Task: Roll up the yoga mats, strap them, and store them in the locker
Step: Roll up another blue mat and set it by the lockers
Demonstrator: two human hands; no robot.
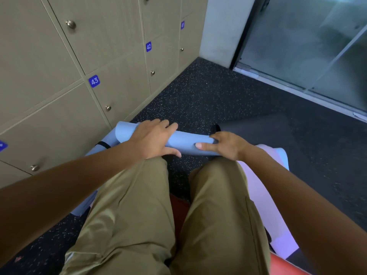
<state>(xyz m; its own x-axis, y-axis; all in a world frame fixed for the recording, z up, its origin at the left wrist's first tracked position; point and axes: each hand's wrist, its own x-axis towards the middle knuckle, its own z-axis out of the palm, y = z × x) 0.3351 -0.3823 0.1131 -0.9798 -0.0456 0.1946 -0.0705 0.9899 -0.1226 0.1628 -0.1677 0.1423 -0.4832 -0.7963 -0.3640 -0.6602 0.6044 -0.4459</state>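
A light blue yoga mat (185, 141) lies rolled into a tube across the dark floor just beyond my knees. My left hand (154, 138) rests over the left half of the roll, fingers spread across the top and thumb underneath. My right hand (225, 144) grips the roll's right end, fingers curled round it. Another blue rolled mat (108, 138) with a black strap (102, 144) lies to the left, against the lockers. The unrolled part, pale pink-white (260, 187), trails back under my right arm. Beige lockers (59, 80) numbered 41 to 43 stand closed on the left.
A dark grey mat (256, 128) lies flat on the speckled floor (198, 96) ahead. A glass door (307, 42) and a white pillar (220, 30) close off the far right. Something red (286, 264) lies under my legs.
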